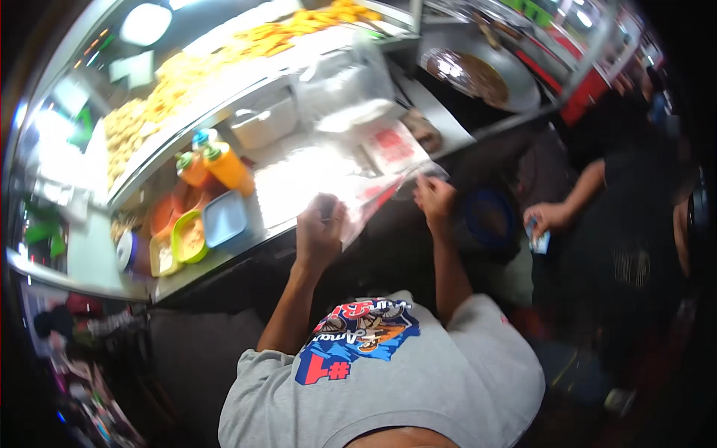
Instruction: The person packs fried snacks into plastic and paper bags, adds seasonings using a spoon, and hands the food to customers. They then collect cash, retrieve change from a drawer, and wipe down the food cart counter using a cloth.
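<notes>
Between my two hands stretches a thin bag with red print [367, 207], partly see-through and blurred by motion. My left hand [321, 228] is closed at its left side, gripping its edge. My right hand [435, 198] pinches its other end, where clear plastic shows above the fingers. Just beyond lies a stack of white bags with red print [396, 145] on the counter. A bundle of clear plastic bags [347, 86] hangs or stands behind that stack.
Yellow squeeze bottles [229, 169], a lime-green bowl [191, 237] and a blue lid-like tray [225, 219] stand at the left. Fried snacks [187, 78] fill the display. A wok of oil [482, 75] sits at the back right. A person in dark clothes [627, 216] stands at the right.
</notes>
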Demonstrator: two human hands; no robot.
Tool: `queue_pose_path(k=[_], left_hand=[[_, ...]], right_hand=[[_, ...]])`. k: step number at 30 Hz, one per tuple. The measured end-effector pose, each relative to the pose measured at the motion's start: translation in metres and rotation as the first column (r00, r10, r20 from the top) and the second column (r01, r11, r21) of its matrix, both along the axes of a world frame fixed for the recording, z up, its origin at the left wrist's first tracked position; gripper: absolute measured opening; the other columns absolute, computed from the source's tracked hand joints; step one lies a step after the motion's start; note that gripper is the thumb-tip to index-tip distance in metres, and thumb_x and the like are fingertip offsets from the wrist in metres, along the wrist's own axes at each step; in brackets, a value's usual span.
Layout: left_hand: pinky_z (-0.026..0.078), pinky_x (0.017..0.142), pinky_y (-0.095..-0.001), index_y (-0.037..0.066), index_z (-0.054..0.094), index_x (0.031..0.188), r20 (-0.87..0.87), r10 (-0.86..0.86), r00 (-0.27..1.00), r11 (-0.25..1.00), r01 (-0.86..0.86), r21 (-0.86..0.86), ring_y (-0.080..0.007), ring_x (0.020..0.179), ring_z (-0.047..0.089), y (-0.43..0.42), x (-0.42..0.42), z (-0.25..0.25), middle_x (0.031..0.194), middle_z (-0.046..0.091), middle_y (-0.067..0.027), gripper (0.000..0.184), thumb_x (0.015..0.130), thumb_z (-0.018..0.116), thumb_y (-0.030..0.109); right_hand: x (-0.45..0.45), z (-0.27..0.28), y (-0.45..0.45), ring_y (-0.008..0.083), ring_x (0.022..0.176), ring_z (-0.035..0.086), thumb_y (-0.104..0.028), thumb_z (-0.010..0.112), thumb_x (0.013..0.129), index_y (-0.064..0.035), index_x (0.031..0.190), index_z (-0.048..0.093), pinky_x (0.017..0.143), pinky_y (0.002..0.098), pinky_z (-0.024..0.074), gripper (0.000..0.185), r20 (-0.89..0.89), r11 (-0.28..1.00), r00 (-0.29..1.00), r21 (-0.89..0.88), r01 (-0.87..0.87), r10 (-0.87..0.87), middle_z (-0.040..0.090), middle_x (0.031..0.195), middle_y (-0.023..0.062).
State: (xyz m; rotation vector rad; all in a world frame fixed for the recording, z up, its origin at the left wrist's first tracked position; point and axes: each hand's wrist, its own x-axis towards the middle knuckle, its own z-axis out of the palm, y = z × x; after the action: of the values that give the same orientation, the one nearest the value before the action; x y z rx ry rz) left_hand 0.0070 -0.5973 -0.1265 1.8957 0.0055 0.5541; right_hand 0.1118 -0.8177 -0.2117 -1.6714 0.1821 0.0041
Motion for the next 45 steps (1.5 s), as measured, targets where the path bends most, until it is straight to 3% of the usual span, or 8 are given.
queue_pose_path(k=[4, 7, 10, 18, 26, 30, 38, 45], left_hand=[[0.047, 0.054, -0.0356, 0.001, 0.058, 0.077, -0.079, 0.112, 0.991, 0.977, -0.095, 0.193, -0.0263, 0.057, 0.058, 0.005, -0.01, 0.021, 0.068, 0.06, -0.0143, 0.013, 0.081, 0.065, 0.011], [0.048, 0.055, -0.0377, 0.0, 0.059, 0.075, 0.059, 0.09, 0.994, 0.973, -0.101, 0.206, -0.0312, 0.06, 0.062, 0.008, -0.006, 0.046, 0.068, 0.06, -0.0193, 0.014, 0.079, 0.064, 0.013], [0.044, 0.051, -0.0272, 0.001, 0.062, 0.072, 0.115, 0.191, 0.975, 0.967, -0.207, 0.148, -0.012, 0.054, 0.055, 0.033, -0.02, 0.08, 0.061, 0.058, -0.0073, 0.016, 0.081, 0.064, 0.014], [0.04, 0.049, -0.0247, 0.003, 0.054, 0.071, 0.459, 0.578, 0.675, 0.815, -0.508, -0.279, -0.0042, 0.055, 0.048, 0.141, -0.033, 0.107, 0.081, 0.058, -0.005, 0.01, 0.078, 0.059, -0.001], [0.054, 0.072, -0.0322, 0.008, 0.068, 0.084, 0.426, 0.31, 0.85, 0.355, -0.519, 0.777, -0.0253, 0.095, 0.066, 0.248, -0.077, 0.156, 0.12, 0.062, -0.0076, 0.023, 0.071, 0.056, -0.006], [0.052, 0.083, -0.0344, 0.003, 0.067, 0.105, 0.542, 0.428, 0.723, 0.351, -0.686, 0.638, -0.0277, 0.102, 0.063, 0.35, -0.081, 0.161, 0.116, 0.063, -0.0099, 0.038, 0.074, 0.047, -0.006], [0.047, 0.09, -0.037, -0.002, 0.061, 0.116, 0.676, 0.485, 0.555, 0.444, -0.822, 0.356, -0.0329, 0.105, 0.062, 0.488, -0.087, 0.145, 0.114, 0.063, -0.0209, 0.047, 0.074, 0.039, -0.008], [0.051, 0.084, -0.0375, -0.006, 0.064, 0.092, 0.6, 0.506, 0.62, 0.665, -0.723, 0.187, -0.0317, 0.096, 0.066, 0.492, -0.13, 0.108, 0.105, 0.066, -0.0222, 0.023, 0.077, 0.047, -0.008]], right_hand=[[-0.07, 0.098, 0.06, 0.0117, 0.065, 0.062, -0.029, 0.06, 0.09, 0.0029, 0.118, 0.051, 0.056, 0.0227, 0.0482, 0.044, 0.498, 0.904, 0.835, 0.204, -0.376, 0.235, 0.066, 0.083, 0.0119], [-0.069, 0.128, 0.105, 0.0149, 0.07, 0.065, -0.026, 0.063, 0.088, 0.0046, 0.125, 0.044, 0.06, 0.0256, 0.0507, 0.051, 0.714, 0.911, 0.57, -0.271, -0.31, 0.406, 0.067, 0.084, 0.0147], [-0.046, 0.134, 0.122, 0.0166, 0.07, 0.067, -0.024, 0.066, 0.085, 0.0064, 0.127, 0.042, 0.062, 0.0292, 0.0523, 0.057, 0.489, 0.829, 0.741, 0.06, -0.556, 0.461, 0.068, 0.08, 0.015], [-0.007, 0.225, 0.202, 0.0153, 0.041, 0.051, -0.013, 0.064, 0.076, -0.0092, 0.128, 0.049, 0.047, 0.0293, 0.0418, 0.054, 0.522, 0.68, 0.451, -0.429, -0.595, 0.724, 0.053, 0.048, 0.0074], [0.032, 0.277, 0.373, 0.0138, 0.044, 0.048, -0.012, 0.062, 0.075, -0.0083, 0.114, 0.06, 0.049, 0.0333, 0.0406, 0.04, 0.5, 0.568, 0.297, -0.578, -0.586, 0.814, 0.054, 0.051, 0.0041], [0.073, 0.288, 0.491, 0.0077, 0.058, 0.055, -0.02, 0.063, 0.084, -0.0072, 0.119, 0.058, 0.053, 0.0236, 0.0463, 0.037, 0.214, -0.083, -0.202, -0.463, -0.882, 0.956, 0.061, 0.07, 0.0033], [0.148, 0.162, 0.761, 0.0274, 0.103, 0.062, -0.027, 0.064, 0.08, -0.0085, 0.101, 0.068, 0.081, 0.044, 0.0487, 0.028, 0.04, 0.076, 0.427, -0.995, -0.068, 0.903, 0.066, 0.107, 0.0132], [0.186, 0.165, 0.788, 0.0273, 0.095, 0.066, -0.01, 0.056, 0.076, -0.0067, 0.1, 0.069, 0.074, 0.0427, 0.0519, 0.027, -0.083, -0.007, 0.481, -0.988, -0.156, 0.873, 0.068, 0.103, 0.0145]])
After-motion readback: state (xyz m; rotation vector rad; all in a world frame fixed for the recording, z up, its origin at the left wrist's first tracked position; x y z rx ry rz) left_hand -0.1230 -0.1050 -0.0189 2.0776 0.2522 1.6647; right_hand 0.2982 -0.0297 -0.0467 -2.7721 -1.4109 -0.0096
